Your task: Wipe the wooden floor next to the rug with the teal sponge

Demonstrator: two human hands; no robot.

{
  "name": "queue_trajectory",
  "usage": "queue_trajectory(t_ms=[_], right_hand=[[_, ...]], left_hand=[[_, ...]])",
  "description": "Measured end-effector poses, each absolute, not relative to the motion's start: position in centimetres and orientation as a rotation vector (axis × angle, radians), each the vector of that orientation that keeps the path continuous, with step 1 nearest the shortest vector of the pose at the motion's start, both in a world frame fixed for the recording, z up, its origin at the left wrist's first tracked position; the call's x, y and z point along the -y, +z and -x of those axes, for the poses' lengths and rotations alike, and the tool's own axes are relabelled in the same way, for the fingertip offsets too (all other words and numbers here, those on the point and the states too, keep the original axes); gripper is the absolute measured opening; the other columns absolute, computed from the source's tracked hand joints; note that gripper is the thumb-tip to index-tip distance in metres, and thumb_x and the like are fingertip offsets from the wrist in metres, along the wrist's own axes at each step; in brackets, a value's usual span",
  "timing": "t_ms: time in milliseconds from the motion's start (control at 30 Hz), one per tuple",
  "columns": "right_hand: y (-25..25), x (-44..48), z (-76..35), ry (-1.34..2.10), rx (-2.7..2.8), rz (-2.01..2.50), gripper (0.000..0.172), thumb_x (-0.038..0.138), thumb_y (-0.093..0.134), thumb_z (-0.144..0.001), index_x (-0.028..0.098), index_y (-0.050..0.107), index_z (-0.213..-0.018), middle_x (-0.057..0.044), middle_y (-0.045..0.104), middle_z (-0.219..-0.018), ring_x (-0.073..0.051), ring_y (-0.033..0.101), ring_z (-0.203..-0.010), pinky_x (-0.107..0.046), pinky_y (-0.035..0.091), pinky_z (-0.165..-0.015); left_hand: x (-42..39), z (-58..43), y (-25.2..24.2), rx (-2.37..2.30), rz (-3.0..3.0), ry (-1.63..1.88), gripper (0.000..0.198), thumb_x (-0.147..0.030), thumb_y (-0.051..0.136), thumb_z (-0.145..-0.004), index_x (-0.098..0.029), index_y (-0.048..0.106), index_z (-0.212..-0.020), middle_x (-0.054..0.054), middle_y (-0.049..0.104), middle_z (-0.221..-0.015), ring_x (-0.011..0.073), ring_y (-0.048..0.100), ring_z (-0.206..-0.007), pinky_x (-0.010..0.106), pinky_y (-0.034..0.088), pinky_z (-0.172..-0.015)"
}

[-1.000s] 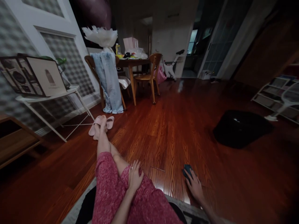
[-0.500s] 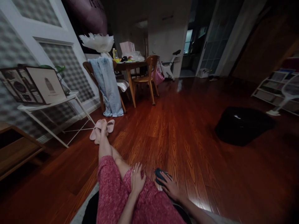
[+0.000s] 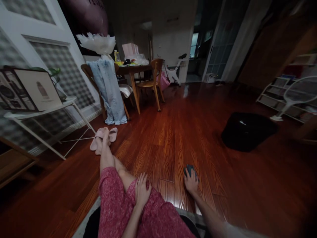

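Note:
My left hand [image 3: 143, 191] rests flat on my thigh over the pink-red shorts [image 3: 163, 218], its fingers stretched out and a ring on one of them. Off to the right of my knees, my right hand [image 3: 191, 181] is closed over a small, flat, dark teal object [image 3: 189, 168]. The fingers lie across its top and hide much of it, so its kind is unclear. Whether it touches the floor below I cannot tell. My crossed legs [image 3: 109, 153] reach forward, with the feet at pink slippers [image 3: 97, 138].
Reddish wooden floor [image 3: 168, 132] spreads ahead. A black bin-like object [image 3: 247, 132] stands at right, near a white racket-shaped item [image 3: 297, 92] and a shelf. On the left are a white side table [image 3: 42, 110] and a chair draped with jeans [image 3: 109, 89], beside a dining table [image 3: 133, 68].
My right hand has moved right and forward, away from my knee, taking the dark teal object with it. My left hand stays on my thigh. The view has turned slightly right.

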State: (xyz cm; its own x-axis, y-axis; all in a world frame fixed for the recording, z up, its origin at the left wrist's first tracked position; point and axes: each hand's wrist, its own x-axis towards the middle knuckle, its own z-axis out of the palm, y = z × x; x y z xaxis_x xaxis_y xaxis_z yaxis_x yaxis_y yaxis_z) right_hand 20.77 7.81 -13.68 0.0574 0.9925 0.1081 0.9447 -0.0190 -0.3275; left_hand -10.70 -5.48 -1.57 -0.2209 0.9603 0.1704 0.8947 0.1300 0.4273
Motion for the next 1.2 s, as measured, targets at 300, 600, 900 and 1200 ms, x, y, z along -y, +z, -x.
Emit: queue_trajectory(t_ms=[300,600,900,1200], right_hand=[[-12.2,-3.6,-11.0,0.65,2.626,1.225,0.056,0.029,0.04,-0.096,0.036,0.042,-0.151,-0.003,0.028,-0.165,-0.023,0.023,-0.153,-0.053,0.02,-0.122],[-12.7,-0.5,-27.8,0.49,2.574,1.401,0.051,0.044,0.033,-0.1,0.039,0.044,-0.15,-0.002,0.034,-0.163,-0.023,0.029,-0.15,-0.049,0.027,-0.121],[-14.2,-7.4,-22.4,0.164,1.964,2.102,0.06,0.028,0.029,-0.096,0.031,0.037,-0.155,-0.006,0.031,-0.164,-0.027,0.027,-0.151,-0.057,0.023,-0.119],[-11.7,-2.6,-13.0,0.664,2.626,1.239,0.056,0.029,0.039,-0.096,0.035,0.041,-0.152,-0.004,0.028,-0.165,-0.023,0.023,-0.153,-0.053,0.02,-0.122]], left_hand=[[5.3,10.6,-1.6,-2.257,-1.865,0.638,0.054,-0.025,0.044,-0.089,-0.016,0.054,-0.142,0.01,0.05,-0.152,0.0253,0.039,-0.146,0.048,0.032,-0.12],[5.7,10.3,-1.0,-2.25,-1.866,0.719,0.051,-0.025,0.048,-0.089,-0.015,0.055,-0.139,0.013,0.053,-0.15,0.0259,0.042,-0.144,0.049,0.033,-0.119],[5.5,10.5,-1.3,-2.264,-1.868,0.664,0.052,-0.023,0.045,-0.089,-0.013,0.056,-0.139,0.013,0.052,-0.15,0.026,0.041,-0.144,0.049,0.034,-0.118],[5.4,10.6,-1.7,-2.281,-1.863,0.638,0.055,-0.023,0.046,-0.087,-0.016,0.054,-0.141,0.011,0.052,-0.151,0.0249,0.041,-0.144,0.047,0.033,-0.119]])
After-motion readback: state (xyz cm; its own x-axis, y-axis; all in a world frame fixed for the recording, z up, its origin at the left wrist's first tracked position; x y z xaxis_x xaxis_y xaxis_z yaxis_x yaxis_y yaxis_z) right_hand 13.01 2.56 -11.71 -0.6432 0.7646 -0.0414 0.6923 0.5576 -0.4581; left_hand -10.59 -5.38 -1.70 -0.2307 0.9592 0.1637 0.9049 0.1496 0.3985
